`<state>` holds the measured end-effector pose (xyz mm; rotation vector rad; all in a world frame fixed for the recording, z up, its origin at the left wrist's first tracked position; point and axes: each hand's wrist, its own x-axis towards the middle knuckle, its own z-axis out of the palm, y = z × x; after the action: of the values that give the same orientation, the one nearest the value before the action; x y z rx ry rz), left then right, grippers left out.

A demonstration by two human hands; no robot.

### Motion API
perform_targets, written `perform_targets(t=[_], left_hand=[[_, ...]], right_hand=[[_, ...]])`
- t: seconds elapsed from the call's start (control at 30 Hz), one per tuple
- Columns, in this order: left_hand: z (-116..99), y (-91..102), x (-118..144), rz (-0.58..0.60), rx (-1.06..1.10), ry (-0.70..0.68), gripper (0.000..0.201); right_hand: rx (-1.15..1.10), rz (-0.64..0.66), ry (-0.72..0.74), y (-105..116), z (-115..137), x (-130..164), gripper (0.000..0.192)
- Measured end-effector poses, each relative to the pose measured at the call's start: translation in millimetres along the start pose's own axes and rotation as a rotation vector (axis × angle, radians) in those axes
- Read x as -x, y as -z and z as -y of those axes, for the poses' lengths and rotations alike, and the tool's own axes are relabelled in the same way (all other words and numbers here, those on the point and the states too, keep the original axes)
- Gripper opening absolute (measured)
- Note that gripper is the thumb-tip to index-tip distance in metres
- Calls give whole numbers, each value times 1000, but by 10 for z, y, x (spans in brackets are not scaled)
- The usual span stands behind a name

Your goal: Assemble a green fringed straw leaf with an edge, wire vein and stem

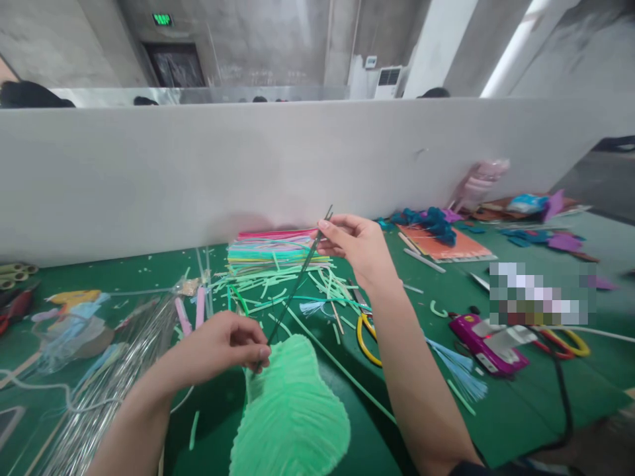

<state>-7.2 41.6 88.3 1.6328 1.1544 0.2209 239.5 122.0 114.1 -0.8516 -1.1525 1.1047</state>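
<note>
The green leaf [290, 416] runs off the bottom edge of the frame, so its lower end is out of sight. Where the thin dark stem [297, 281] meets the leaf, the fingers of the left hand [223, 344] cover the joint. A patch at the right of the worktop [540, 294] is blurred into blocks, and what lies there cannot be told. The clear plastic wrap [99, 390] at lower left is cut off by the edge. Behind the grey partition [198, 172], only the tops of heads [30, 94] show in the upper left.
</note>
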Motion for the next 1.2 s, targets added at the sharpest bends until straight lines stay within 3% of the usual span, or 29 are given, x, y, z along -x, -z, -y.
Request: perform_targets(t=[0.13, 0.2, 0.33, 0.5, 0.63, 0.77, 0.87, 1.03, 1.2], left_hand=[[147, -308, 4, 61, 212, 40, 24], [255, -394, -54, -3, 333, 56, 28], [442, -430, -193, -145, 488, 69, 34], [517, -493, -199, -127, 535, 73, 36], [562, -529, -153, -55, 426, 87, 37], [684, -428, -168, -242, 235, 76, 38], [760, -354, -194, -292, 173, 78, 33], [744, -383, -200, -255, 79, 23, 31], [632, -504, -179, -89, -32, -47, 26]], right_hand=[[39, 144, -148, -218, -266, -14, 20], [59, 241, -239, -344, -430, -12, 13], [73, 287, -313, -480, -624, 8, 8], [60, 367, -378, -438, -622, 19, 10], [224, 463, -470, -423, -750, 36, 10], [395, 537, -620, -467, -1073, 59, 14], [455, 529, -682, -498, -1294, 67, 19], [516, 527, -719, -477, -1407, 67, 19], [575, 565, -726, -453, -1399, 75, 20]])
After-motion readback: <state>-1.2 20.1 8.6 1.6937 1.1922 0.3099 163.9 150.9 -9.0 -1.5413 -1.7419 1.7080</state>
